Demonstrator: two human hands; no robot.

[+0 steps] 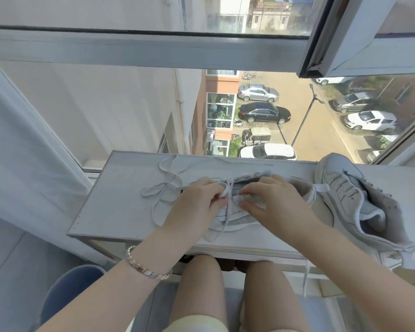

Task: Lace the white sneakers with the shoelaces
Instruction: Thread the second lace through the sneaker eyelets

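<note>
Nearest the wearer, bare knees sit under the white table, and a bracelet circles the left wrist. Past it, the left hand pinches the shoelace between thumb and forefinger, right at the eyelets. The right hand appears to nip the eyelet flap of the sneaker lying on the table between both hands. Slack lace loops lie to the left. The second sneaker lies on its side just to the right, overhanging the front edge. Beyond, a window sash stands open. The risks I judge likeliest are the lace slipping from the pinch before it clears an eyelet, the loops snagging, or an elbow nudging the second sneaker off.
</note>
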